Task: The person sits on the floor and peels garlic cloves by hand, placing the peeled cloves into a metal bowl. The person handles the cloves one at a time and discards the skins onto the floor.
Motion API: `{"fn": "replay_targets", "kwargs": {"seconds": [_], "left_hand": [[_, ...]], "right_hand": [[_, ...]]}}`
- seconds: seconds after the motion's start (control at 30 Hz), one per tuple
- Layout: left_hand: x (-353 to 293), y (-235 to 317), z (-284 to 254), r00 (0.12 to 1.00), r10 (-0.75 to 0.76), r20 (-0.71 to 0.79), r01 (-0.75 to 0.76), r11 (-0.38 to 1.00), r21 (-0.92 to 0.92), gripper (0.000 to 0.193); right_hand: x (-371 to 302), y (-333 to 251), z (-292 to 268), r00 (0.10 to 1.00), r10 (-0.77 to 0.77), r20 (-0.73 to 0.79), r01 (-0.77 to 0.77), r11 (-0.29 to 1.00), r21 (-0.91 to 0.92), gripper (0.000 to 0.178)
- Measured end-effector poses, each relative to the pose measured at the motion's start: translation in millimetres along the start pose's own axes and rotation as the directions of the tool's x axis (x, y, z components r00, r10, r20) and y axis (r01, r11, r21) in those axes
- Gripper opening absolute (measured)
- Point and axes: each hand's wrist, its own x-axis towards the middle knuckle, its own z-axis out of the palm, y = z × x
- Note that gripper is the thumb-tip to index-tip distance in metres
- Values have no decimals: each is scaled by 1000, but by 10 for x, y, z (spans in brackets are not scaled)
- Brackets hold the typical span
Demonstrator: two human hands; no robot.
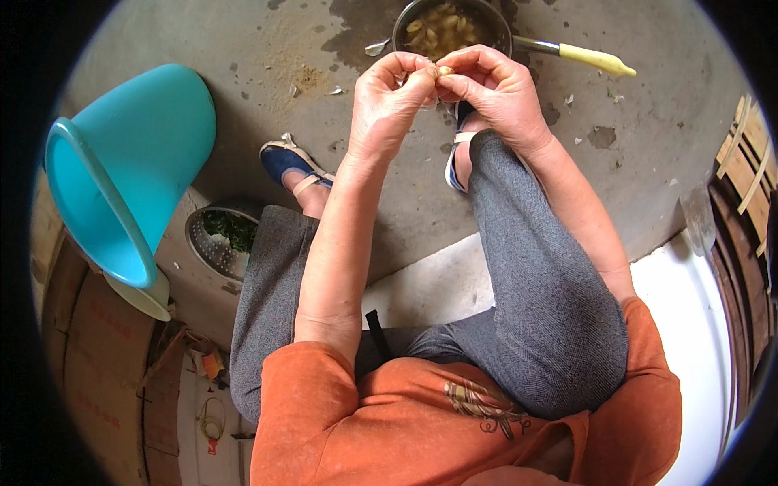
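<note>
A small pale garlic clove (444,71) is pinched between the fingertips of both hands. My left hand (391,101) grips it from one side with thumb and forefinger. From the other side, my right hand (498,93) closes thumb and fingers on it. Just beyond my hands, a metal pan (395,36) with a pale yellow handle (598,60) sits on the floor. Several cloves (442,28) lie in it, apparently in water. My hands partly cover its near rim.
A turquoise bucket (154,138) lies tipped on the left. Beside my left leg stands a metal colander (203,251) with leafy greens (237,231). Bits of white peel (376,48) and damp patches mark the concrete floor (267,65). Stacked wooden slats (750,162) are at the right edge.
</note>
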Motion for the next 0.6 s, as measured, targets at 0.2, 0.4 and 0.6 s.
{"fn": "replay_targets", "kwargs": {"seconds": [0.2, 0.4, 0.6], "left_hand": [[-43, 29, 8, 995, 17, -100, -48, 947, -319, 6], [-32, 71, -13, 979, 191, -66, -186, 979, 83, 9], [-50, 100, 55, 985, 171, 12, -170, 971, 170, 11]], "right_hand": [[61, -38, -71, 998, 67, -12, -64, 982, 179, 16], [21, -5, -41, 999, -32, 21, 33, 998, -46, 20], [17, -49, 18, 968, -247, 54, 244, 857, -454, 19]]}}
